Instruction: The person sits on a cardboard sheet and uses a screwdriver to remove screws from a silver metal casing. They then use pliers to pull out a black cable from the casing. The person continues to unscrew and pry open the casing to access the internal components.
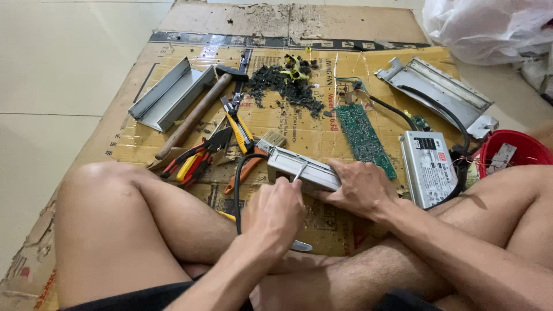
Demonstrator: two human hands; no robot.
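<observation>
The left hand (273, 216) is fisted around a tool handle, its thin metal shaft (299, 171) angled up against the near face of a grey metal box (302, 168); whether the tip is in a screw I cannot tell. The right hand (358, 187) lies spread flat over the box's right end, pinning it to the cardboard (322, 129) near its front edge, just ahead of the crossed legs. The box looks rigid and fairly heavy, smooth-sided and apt to slide, so a palm pressing down across its top and long edges seems the sound grip; a black cable (237, 184) leaves its left end and loops back under the left hand. Just left of it lie a small brush (272, 140), yellow-handled cutters (237, 128), red pliers (193, 161) and a hammer (199, 109), with a bent metal channel (170, 95) toward the left edge. Further back sits a heap of black crumbs (285, 86). Right of the box lie a green circuit board (363, 135), a silver power unit (429, 167), a metal cover (438, 89) and a red bowl (521, 147) at the right edge.
</observation>
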